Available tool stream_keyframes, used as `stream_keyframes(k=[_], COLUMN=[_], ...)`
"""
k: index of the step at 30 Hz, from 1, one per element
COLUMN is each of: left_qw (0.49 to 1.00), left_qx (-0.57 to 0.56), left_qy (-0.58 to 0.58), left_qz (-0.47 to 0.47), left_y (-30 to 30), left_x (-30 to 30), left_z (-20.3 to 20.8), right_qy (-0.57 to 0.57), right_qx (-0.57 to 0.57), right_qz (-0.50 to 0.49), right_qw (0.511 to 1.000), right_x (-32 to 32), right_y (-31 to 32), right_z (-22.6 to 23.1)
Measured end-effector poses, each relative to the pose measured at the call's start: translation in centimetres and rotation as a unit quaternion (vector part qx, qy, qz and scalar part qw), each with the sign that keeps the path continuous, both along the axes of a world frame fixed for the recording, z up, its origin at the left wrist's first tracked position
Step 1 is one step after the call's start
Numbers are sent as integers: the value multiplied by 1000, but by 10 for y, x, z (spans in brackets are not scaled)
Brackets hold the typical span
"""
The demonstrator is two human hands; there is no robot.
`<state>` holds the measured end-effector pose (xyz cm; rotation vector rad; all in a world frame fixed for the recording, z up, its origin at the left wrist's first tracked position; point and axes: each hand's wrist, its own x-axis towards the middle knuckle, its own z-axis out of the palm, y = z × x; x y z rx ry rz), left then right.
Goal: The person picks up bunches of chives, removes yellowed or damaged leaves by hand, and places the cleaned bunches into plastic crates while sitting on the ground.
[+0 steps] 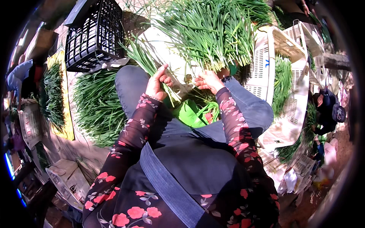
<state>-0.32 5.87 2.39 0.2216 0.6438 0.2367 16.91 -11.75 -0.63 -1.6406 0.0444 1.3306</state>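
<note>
My left hand (pixel 157 84) is closed around a small bunch of garlic chives (pixel 141 56). Their green leaves point up and away to the left, and the pale cut ends stick out below my fist. Beside it, my right hand (pixel 210 81) has its fingers bent together in a pinch; whatever they hold, if anything, is too small to make out. Just beyond the right hand lies a large heap of garlic chives (pixel 205 32), pale ends toward me. Between my legs, below both hands, sits a bright green bag (pixel 190 114).
A black plastic crate (pixel 95 43) stands at the far left. Another chive heap (pixel 99 104) lies beside my left knee. To the right are white slatted crates (pixel 261 70), one holding chives (pixel 281 81). More chives lie on a yellow sheet (pixel 68 114). Other people (pixel 329 110) are at the edges.
</note>
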Motion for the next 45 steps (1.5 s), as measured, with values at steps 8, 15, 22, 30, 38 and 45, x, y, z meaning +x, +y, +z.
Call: stream_keyframes(k=[8, 15, 22, 30, 38, 45], left_qw=[999, 994, 978, 977, 978, 982], left_qx=[-10, 48, 27, -16, -48, -50], left_qy=[35, 89, 70, 116, 83, 73], left_qz=[-5, -32, -195, -176, -184, -166], left_y=[-10, -10, -32, -34, -35, -38], left_x=[4, 4, 32, 62, 50, 45], left_z=[-7, 8, -12, -42, -39, -19], right_qy=[-381, -341, -478, -420, -447, -303], right_qx=[-240, -63, -118, -14, -10, 7], right_qz=[252, 247, 293, 330, 137, 146], right_qw=[856, 905, 820, 846, 884, 942], right_x=[-16, -7, -69, -88, -47, -66], right_y=[27, 10, -1, -50, -66, -25], right_z=[-22, -21, 78, 117, 73, 47])
